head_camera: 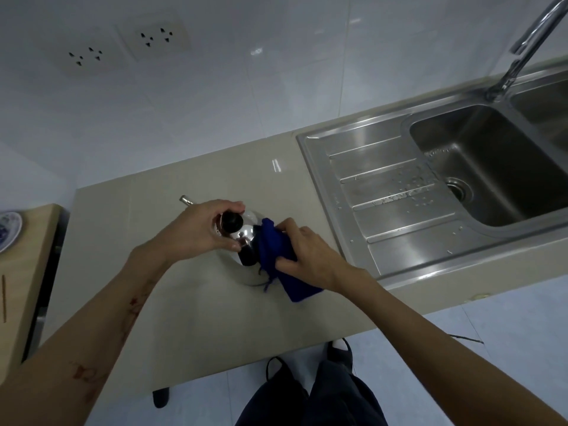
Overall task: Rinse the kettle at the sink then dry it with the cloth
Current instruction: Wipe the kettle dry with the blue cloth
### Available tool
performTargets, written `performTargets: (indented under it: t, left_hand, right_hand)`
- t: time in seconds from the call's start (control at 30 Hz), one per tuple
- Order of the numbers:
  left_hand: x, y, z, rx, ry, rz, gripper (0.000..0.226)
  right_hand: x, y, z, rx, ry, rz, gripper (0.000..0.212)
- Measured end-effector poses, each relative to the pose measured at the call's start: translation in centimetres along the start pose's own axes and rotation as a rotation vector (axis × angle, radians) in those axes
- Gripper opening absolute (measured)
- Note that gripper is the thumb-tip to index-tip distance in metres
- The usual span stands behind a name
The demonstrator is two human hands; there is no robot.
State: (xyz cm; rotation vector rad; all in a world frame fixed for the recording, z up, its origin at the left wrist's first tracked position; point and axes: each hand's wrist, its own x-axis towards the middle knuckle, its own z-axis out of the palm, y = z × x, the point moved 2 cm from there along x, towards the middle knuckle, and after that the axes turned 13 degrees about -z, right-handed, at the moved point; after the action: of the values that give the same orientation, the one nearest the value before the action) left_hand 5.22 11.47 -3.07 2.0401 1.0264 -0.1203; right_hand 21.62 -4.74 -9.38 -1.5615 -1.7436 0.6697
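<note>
A shiny steel kettle with a black lid knob stands on the beige counter, its spout tip poking out at the upper left. My left hand wraps over the kettle's top around the knob. My right hand presses a dark blue cloth against the kettle's right side. Most of the kettle body is hidden under both hands and the cloth.
A steel sink with a ribbed, wet drainboard lies to the right, a tap rising behind it. Wall sockets sit above. A lower wooden surface with a patterned plate is at the left.
</note>
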Motion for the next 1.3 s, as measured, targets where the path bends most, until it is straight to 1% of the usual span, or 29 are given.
performTargets:
  t: [0.1,0.13,0.2,0.27,0.33,0.4,0.47,0.5,0.53,0.6,0.63,0.67,0.73,0.77,0.8,0.83,0.87,0.9,0.93,0.97,1.0,1.07,1.13,1.2,1.3]
  left_hand:
    - [0.4,0.5,-0.1,0.013,-0.006,0.009,0.074]
    - [0.5,0.5,-0.1,0.012,-0.007,-0.001,0.074]
    - [0.4,0.4,-0.1,-0.016,0.013,-0.025,0.075]
    - [0.2,0.4,0.2,-0.04,0.035,-0.026,0.073]
    - [0.1,0.4,0.3,-0.041,0.039,-0.019,0.073]
    - [0.1,0.5,0.3,-0.027,0.039,-0.018,0.074]
    - [0.1,0.5,0.3,-0.015,0.05,-0.025,0.074]
    - [0.1,0.5,0.3,-0.011,0.056,-0.031,0.074]
    - [-0.1,0.5,0.4,-0.003,0.054,-0.035,0.074]
    - [-0.5,0.5,0.7,0.019,0.062,-0.053,0.075]
    - [-0.8,0.6,0.9,0.049,0.096,-0.063,0.075]
    - [-1.4,0.7,1.2,0.089,0.17,-0.062,0.076]
    - [-3.2,0.9,2.5,0.12,0.43,-0.061,0.073]
    - [-4.3,0.9,3.5,0.083,0.596,-0.075,0.064]
    - [-5.5,0.7,4.9,0.003,0.731,-0.121,0.05]
    - [-6.6,0.8,6.4,-0.127,0.78,-0.211,0.036]
    - [-7.1,1.0,7.9,-0.315,0.698,-0.332,0.025]
    - [-7.0,1.2,9.4,-0.523,0.52,-0.447,0.021]
    - [-6.5,1.6,10.9,-0.711,0.308,-0.526,0.023]
    - [-5.8,2.2,11.9,-0.864,0.157,-0.56,0.027]
    - [-5.2,2.9,12.4,-0.986,0.082,-0.562,0.03]
    - [-4.4,3.9,13.1,-1.185,0.063,-0.573,0.033]
    - [-4.1,3.9,13.6,-1.268,0.048,-0.572,0.034]
    - [-4.2,3.3,13.7,-1.262,0.031,-0.545,0.037]
    - [-5.2,1.7,12.5,-1.132,0.023,-0.483,0.036]
  right_hand:
    - [0.9,-1.4,1.0,0.064,0.203,-0.079,0.039]
    - [0.5,-1.5,1.9,0.026,0.257,-0.105,0.041]
    - [-1.3,-0.9,4.0,-0.061,0.334,-0.077,0.056]
    - [-3.5,0.1,5.4,-0.049,0.362,0.023,0.066]
    - [-3.5,0.4,5.6,-0.027,0.364,0.071,0.065]
    - [-2.1,-0.6,5.3,-0.106,0.372,0.044,0.062]
    - [-1.0,-1.5,5.1,-0.216,0.382,-0.028,0.058]
    - [-1.2,-1.4,5.1,-0.226,0.375,-0.059,0.056]
    - [-1.8,-1.1,5.2,-0.202,0.363,-0.077,0.056]
    - [-4.2,0.4,5.0,-0.066,0.324,-0.04,0.06]
    - [-5.4,1.3,4.8,-0.007,0.295,-0.006,0.061]
    - [-6.3,2.0,4.5,0.018,0.265,0.015,0.059]
    - [-7.3,3.1,3.5,0.013,0.211,0.023,0.051]
    - [-7.5,3.6,2.9,-0.002,0.199,0.02,0.047]
    - [-7.4,4.0,2.2,-0.01,0.203,0.027,0.044]
    - [-7.3,4.2,1.4,-0.009,0.225,0.054,0.043]
    - [-7.1,4.2,0.5,0.011,0.262,0.103,0.042]
    - [-6.9,4.2,-0.3,0.061,0.304,0.157,0.039]
    - [-6.5,4.0,-1.2,0.131,0.349,0.191,0.034]
    - [-6.0,3.6,-1.8,0.192,0.39,0.206,0.028]
    - [-5.3,3.0,-2.4,0.229,0.422,0.203,0.024]
    - [-3.5,1.7,-2.7,0.271,0.449,0.173,0.019]
    - [-2.1,0.6,-1.8,0.32,0.426,0.165,0.019]
    - [-2.2,-0.1,0.1,0.357,0.379,0.163,0.023]
    - [-3.2,-1.9,2.8,0.418,0.329,0.156,0.029]
